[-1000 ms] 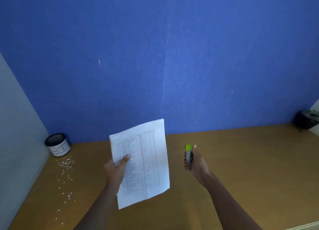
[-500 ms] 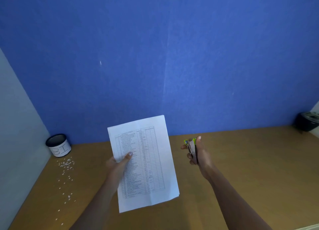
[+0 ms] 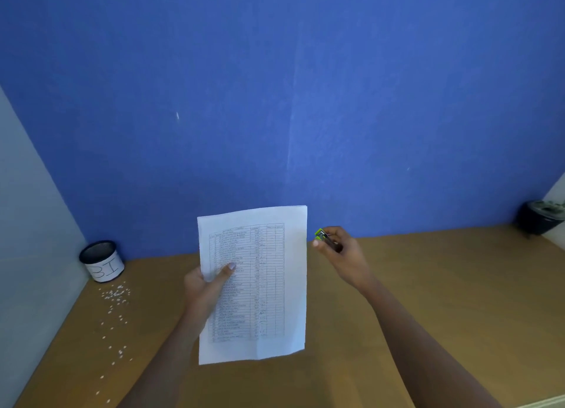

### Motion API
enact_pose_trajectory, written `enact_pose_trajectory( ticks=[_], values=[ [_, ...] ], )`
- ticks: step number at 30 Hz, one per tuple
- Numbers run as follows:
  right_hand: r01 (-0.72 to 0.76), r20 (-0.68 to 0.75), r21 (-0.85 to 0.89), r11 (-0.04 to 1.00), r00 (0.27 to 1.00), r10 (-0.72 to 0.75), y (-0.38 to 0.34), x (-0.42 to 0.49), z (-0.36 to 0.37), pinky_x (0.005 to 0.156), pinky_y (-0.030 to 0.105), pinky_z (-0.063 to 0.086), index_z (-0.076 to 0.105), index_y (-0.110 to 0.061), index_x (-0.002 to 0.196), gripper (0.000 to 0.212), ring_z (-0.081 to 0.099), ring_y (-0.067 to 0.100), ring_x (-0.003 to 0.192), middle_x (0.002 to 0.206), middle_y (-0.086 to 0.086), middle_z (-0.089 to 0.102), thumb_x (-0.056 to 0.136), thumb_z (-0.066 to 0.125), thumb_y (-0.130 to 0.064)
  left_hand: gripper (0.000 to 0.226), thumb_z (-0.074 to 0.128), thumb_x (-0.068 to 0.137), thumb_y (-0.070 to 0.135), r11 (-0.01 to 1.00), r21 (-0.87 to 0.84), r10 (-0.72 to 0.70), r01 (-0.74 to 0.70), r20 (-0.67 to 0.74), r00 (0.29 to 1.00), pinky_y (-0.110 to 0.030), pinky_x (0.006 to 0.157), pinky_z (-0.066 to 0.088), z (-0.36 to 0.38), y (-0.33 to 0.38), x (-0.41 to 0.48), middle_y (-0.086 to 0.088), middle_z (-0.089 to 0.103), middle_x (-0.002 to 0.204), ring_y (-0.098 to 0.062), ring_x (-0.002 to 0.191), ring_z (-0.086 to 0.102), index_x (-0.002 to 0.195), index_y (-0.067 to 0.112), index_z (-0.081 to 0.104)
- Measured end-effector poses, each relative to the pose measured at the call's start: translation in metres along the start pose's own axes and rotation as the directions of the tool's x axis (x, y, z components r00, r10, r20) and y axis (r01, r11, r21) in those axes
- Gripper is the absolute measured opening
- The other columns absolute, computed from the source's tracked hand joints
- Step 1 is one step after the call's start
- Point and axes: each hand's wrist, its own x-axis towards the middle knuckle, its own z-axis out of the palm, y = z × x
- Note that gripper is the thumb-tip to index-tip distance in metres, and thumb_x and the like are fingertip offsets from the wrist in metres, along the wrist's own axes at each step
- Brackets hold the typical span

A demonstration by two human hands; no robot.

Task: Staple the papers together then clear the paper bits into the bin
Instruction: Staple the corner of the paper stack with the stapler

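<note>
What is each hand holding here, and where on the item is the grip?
The left hand holds the printed papers by their left edge, thumb on the front. The right hand grips a small green-tipped stapler around its body, nose toward the papers.

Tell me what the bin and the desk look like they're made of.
The bin looks like black metal mesh, judging by its fine grid wall, with a white paper label wrapped round it. The desk looks like matte wood-look laminate, smooth tan with no clear grain.
</note>
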Motion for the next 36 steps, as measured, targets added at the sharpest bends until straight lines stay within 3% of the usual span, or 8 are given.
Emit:
enact_pose_trajectory(
  ticks=[6,10,13,17,22,26,30,36],
  values=[
    [0.067,-0.034,-0.037,0.997,0.997,-0.068,-0.014,-0.001,-0.003,0.067,0.02,0.045,0.06,-0.028,0.099,0.023,0.051,0.002,0.069,0.093,-0.005,0.069,0.082,0.07,-0.039,0.013,0.079,0.074,0.012,0.996,0.04,0.074,-0.075,0.032,0.997,-0.013,0.048,0.05,0.0,0.013,-0.006,0.019,0.068,0.058,0.003,0.057,0.066,0.073,0.019,0.067],
    [0.078,-0.053,-0.058,0.995,0.995,-0.081,-0.019,-0.002,-0.006,0.072,0.026,0.048,0.059,-0.027,0.099,0.027,0.056,0.009,0.078,0.089,-0.007,0.068,0.079,0.074,-0.036,0.012,0.08,0.074,0.014,0.991,0.059,0.118,-0.12,0.034,0.992,-0.023,0.055,0.054,-0.001,0.017,-0.007,0.017,0.069,0.059,-0.002,0.06,0.067,0.073,0.019,0.069],
    [0.087,-0.07,-0.091,0.992,0.993,-0.093,-0.022,-0.004,-0.009,0.068,0.018,0.047,0.059,-0.027,0.099,0.029,0.057,0.005,0.078,0.087,-0.008,0.068,0.078,0.076,-0.036,0.012,0.081,0.073,0.015,0.99,0.057,0.127,-0.129,0.038,0.991,-0.028,0.059,0.054,-0.001,0.019,-0.007,0.015,0.07,0.06,-0.005,0.062,0.068,0.073,0.019,0.069],
    [0.106,-0.044,-0.116,0.988,0.993,-0.112,-0.029,-0.006,-0.011,0.059,0.007,0.043,0.058,-0.025,0.097,0.029,0.055,-0.006,0.068,0.084,-0.011,0.066,0.077,0.076,-0.034,0.013,0.08,0.073,0.013,0.987,0.046,0.151,-0.154,0.057,0.987,-0.02,0.055,0.053,0.0,0.023,-0.009,0.017,0.071,0.062,0.0,0.061,0.068,0.075,0.02,0.069],
    [0.135,0.011,-0.136,0.982,0.991,-0.135,-0.036,-0.009,-0.014,0.064,0.003,0.043,0.06,-0.018,0.101,0.029,0.057,-0.012,0.071,0.087,-0.008,0.065,0.079,0.075,-0.029,0.013,0.079,0.074,0.01,0.981,0.045,0.185,-0.189,0.081,0.979,-0.014,0.05,0.052,0.0,0.027,-0.011,0.016,0.071,0.062,0.0,0.06,0.068,0.074,0.019,0.069],
    [0.151,0.031,-0.142,0.978,0.988,-0.148,-0.039,-0.009,-0.016,0.064,0.002,0.042,0.06,-0.008,0.102,0.031,0.057,-0.016,0.071,0.083,-0.009,0.063,0.08,0.075,-0.025,0.013,0.079,0.074,0.009,0.978,0.055,0.196,-0.202,0.093,0.976,-0.018,0.054,0.055,-0.002,0.027,-0.011,0.015,0.072,0.066,-0.002,0.064,0.07,0.076,0.019,0.07],
    [0.175,0.058,-0.151,0.973,0.984,-0.168,-0.043,-0.01,-0.018,0.066,0.002,0.043,0.063,-0.012,0.102,0.027,0.058,-0.013,0.071,0.079,-0.014,0.062,0.081,0.074,-0.024,0.01,0.081,0.072,0.014,0.98,0.086,0.17,-0.178,0.091,0.981,-0.034,0.062,0.057,-0.005,0.026,-0.01,0.009,0.073,0.067,-0.01,0.064,0.071,0.075,0.015,0.071],
    [0.226,0.092,-0.253,0.941,0.974,-0.209,-0.047,-0.006,-0.024,0.082,0.034,0.051,0.064,-0.029,0.092,0.021,0.062,0.012,0.085,0.09,-0.007,0.069,0.079,0.072,-0.044,0.012,0.082,0.071,0.017,0.98,0.101,0.166,-0.173,0.079,0.983,-0.033,0.06,0.057,-0.007,0.024,-0.009,0.007,0.074,0.068,-0.014,0.066,0.071,0.075,0.014,0.071]
  ],
)
